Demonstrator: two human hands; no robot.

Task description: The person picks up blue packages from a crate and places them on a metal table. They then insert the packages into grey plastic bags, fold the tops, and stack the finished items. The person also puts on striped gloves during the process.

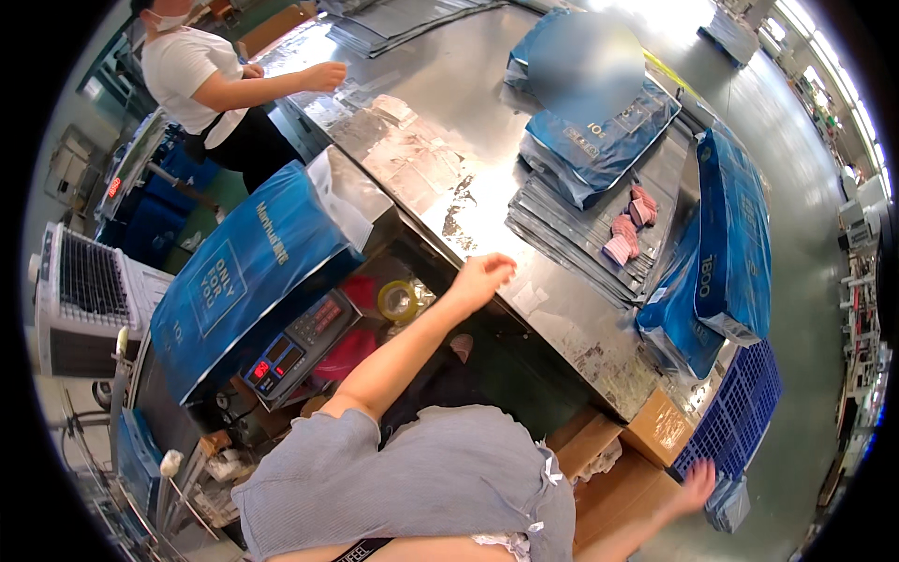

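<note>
Blue plastic crate [740,412] at near right is met by the open right hand [698,485], while the open left hand [482,278] rests on the steel worktop [487,150].

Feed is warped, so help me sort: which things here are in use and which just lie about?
In use:
left hand at the steel table edge
right hand on grey bag

Lying about:
scale
tape roll
pink pieces
blue crate

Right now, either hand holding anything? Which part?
Left hand holds nothing; it rests open on the steel table's edge. Right hand reaches toward a grey packet; grip unclear.
</note>
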